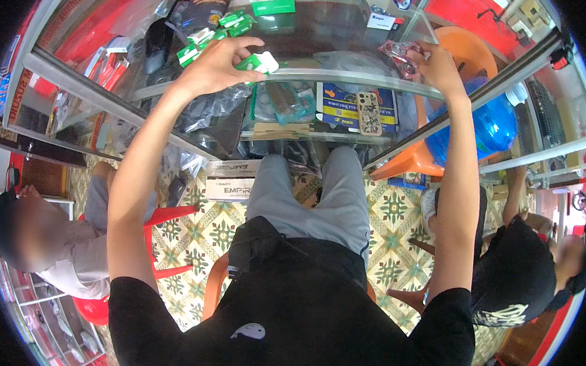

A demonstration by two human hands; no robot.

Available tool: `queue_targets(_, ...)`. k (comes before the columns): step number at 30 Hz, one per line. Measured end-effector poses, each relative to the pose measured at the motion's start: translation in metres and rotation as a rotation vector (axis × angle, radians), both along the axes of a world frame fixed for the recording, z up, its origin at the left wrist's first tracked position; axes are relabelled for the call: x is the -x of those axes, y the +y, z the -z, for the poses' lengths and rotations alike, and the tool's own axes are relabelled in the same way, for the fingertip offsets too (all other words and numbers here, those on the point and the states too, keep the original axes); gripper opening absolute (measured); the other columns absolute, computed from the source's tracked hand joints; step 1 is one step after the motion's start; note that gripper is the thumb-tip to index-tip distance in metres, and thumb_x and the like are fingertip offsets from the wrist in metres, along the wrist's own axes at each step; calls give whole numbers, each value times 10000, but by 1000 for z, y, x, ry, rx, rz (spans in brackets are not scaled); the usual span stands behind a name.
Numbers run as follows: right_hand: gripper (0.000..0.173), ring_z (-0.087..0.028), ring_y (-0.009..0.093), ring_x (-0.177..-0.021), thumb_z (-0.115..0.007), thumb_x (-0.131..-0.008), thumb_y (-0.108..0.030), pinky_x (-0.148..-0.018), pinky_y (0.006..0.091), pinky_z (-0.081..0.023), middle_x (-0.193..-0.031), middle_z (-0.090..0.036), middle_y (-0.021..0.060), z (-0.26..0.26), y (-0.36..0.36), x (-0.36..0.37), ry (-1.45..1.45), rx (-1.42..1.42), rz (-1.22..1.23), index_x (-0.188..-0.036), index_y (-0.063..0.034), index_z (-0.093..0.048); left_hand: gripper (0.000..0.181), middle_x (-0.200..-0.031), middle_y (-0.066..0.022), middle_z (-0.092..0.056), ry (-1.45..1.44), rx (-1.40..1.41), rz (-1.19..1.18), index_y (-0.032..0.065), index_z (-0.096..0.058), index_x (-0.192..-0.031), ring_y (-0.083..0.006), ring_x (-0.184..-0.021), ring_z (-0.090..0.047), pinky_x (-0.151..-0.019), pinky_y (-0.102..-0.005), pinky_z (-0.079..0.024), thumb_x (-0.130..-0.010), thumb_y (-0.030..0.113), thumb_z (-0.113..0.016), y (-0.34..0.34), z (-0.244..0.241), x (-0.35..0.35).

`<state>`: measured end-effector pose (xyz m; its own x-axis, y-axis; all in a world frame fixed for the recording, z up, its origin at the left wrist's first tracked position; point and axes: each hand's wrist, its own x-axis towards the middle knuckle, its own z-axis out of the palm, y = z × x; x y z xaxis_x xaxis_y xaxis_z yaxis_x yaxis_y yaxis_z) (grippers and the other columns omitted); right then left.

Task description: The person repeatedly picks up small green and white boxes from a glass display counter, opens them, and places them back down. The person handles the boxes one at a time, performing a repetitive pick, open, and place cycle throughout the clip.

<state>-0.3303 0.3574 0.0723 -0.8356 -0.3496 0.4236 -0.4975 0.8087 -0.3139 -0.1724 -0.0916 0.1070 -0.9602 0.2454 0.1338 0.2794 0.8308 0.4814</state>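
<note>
My left hand (pixel 212 64) holds a small green-and-white carton (pixel 253 64) between thumb and fingers, over the front edge of the glass shelf. The carton's white end flap stands up. Several like green cartons (pixel 236 23) lie loosely just beyond that hand. On the right, my right hand (pixel 438 66) has its fingers on clear plastic packets with red parts (pixel 403 55). The fingers partly cover the packets, and their contents are too small to name. Between my hands lies a crumpled clear plastic bag (pixel 351 62).
A larger green-and-white box (pixel 272 0) and an open white box of small items (pixel 380 12) stand at the back. Below, a patterned phone (pixel 369 112) rests on a blue-and-yellow box (pixel 329 105). Right: a blue water jug (pixel 485 123) by an orange chair (pixel 466 45). People sit on both sides.
</note>
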Motion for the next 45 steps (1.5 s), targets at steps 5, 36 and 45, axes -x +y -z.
queue_targets(5, 482, -784, 366, -913, -817, -921, -206, -859, 450, -580, -1026, -785, 291, -10, -4, 3, -119, 98, 26, -1307, 67, -724, 567, -929, -65, -737, 44, -335, -2, 45, -671, -1407, -101, -838, -701, -694, -307, -602, -884, 107, -881, 9, 18, -15)
queue_targets(36, 238, -744, 340, -856, -793, -885, 9, -773, 399, -592, -988, -758, 156, -40, -102, -199, -154, 421, -582, -1116, -1, -737, 283, -1146, -106, -761, 186, -692, 52, 3, -728, -1138, -192, -965, -787, -779, -322, -704, -883, -27, -848, 126, 38, -113)
queue_targets(45, 315, -688, 379, -890, -744, -823, 85, -763, 442, -554, -982, -641, 158, -36, -103, -199, -314, 315, -653, -1127, 4, -743, 334, -1160, -98, -754, 151, -696, 71, 0, -710, -1139, -190, -1020, -781, -838, -325, -697, -852, -58, -871, 123, 43, -119)
